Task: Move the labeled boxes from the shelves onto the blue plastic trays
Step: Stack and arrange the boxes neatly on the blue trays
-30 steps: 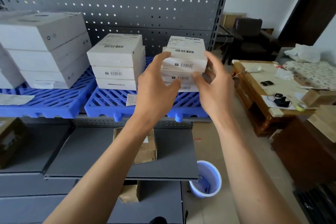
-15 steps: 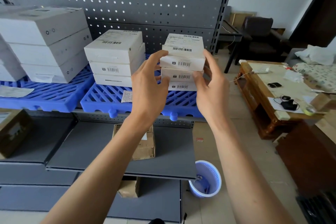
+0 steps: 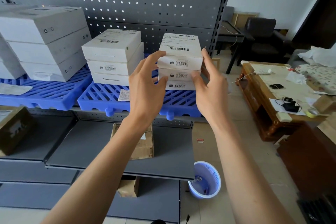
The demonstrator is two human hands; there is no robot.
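Head view: since a second ago the hands have loosened. The left hand (image 3: 145, 85) and right hand (image 3: 211, 85) now flank the stack of three small white barcode-labelled cardboard boxes (image 3: 180, 62), fingers spread and lightly curled, fingertips at its sides rather than clamping it. The stack rests on the blue slatted plastic tray (image 3: 101, 98) just beyond both hands. Left of the left hand, a second white box stack (image 3: 112, 56) stands apart, with bare slats between the stacks and toward the tray's front edge.

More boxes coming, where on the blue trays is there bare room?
Free: the right blue tray front strip, around the paper slip, and the left blue tray front. Crowded: the right stack, with both hands at its sides.
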